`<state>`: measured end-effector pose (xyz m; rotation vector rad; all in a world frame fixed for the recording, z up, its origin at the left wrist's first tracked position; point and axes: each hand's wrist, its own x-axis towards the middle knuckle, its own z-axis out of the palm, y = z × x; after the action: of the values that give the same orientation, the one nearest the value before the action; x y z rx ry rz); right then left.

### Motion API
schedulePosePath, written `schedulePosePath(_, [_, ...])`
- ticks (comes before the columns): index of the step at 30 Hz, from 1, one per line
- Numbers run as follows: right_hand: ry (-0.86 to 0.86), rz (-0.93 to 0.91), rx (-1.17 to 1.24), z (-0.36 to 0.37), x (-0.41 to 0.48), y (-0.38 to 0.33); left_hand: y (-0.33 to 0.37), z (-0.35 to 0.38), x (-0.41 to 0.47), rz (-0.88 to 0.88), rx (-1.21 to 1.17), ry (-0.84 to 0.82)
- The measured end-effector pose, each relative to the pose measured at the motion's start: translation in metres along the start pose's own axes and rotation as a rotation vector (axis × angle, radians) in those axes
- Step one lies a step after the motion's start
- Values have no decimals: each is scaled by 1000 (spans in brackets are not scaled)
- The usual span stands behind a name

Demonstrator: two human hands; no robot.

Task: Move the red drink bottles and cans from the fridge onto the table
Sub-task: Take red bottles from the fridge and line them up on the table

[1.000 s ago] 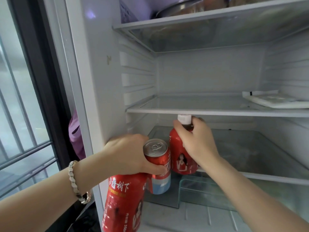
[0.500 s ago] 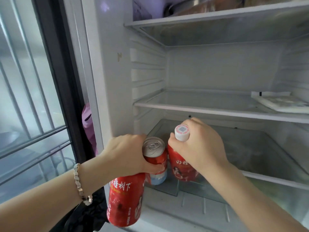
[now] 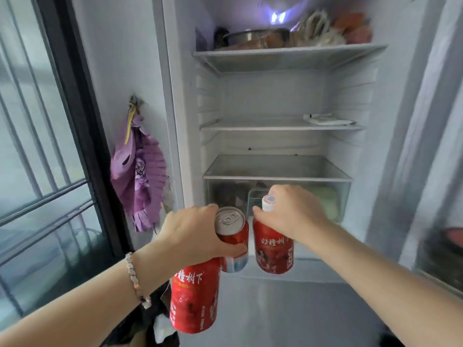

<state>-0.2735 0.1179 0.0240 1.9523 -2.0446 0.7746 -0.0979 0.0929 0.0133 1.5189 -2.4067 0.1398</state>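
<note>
My left hand point(image 3: 193, 234) grips two things at once: a red can point(image 3: 231, 236) with a silver top, held upright, and a red drink bottle point(image 3: 194, 299) that hangs below the hand. My right hand point(image 3: 290, 214) is closed around the neck of a second red bottle point(image 3: 273, 251) with a white cap point(image 3: 268, 202). Both hands are in front of the open fridge point(image 3: 275, 101), outside it, below its lowest glass shelf point(image 3: 275, 177). No red drinks show on the shelves.
The top shelf holds a metal pot point(image 3: 255, 38) and bagged food. A flat white packet point(image 3: 325, 120) lies on the second shelf. A purple cloth point(image 3: 140, 176) hangs on the wall at left, beside a barred window point(image 3: 37, 146). The fridge door point(image 3: 436, 171) stands at right.
Both hands have drawn back out of the fridge with the drinks. The right hand lifted its bottle off the low shelf. The view has pulled away, showing the whole fridge interior.
</note>
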Motion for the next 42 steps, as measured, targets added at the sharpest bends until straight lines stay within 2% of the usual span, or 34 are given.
schedulePosePath(5, [-116, 175, -87, -37, -102, -4, 30, -10, -76, 118, -17, -82])
schedulePosePath(13, [-87, 350, -284, -131, -255, 28, 118, -23, -178, 307, -73, -166])
schedulePosePath(19, [20, 339, -398, -196, -346, 70, 199, -25, -243, 359, -141, -154])
schedulePosePath(25, [36, 347, -374, -254, -439, 131, 292, -32, -312, 352, -154, -158])
schedulePosePath(28, [6, 392, -333, -276, -469, 159, 327, -39, -338, 340, -144, -175])
schedulePosePath(32, [-146, 415, -378, -297, -484, 200, 355, -52, -356, 327, -121, -176])
schedulePosePath(38, [-363, 396, -302, -282, -476, 240, 368, -61, -364, 300, -70, -151])
schedulePosePath(42, [-348, 327, -327, -257, -474, 247, 362, -61, -365, 256, -50, -140])
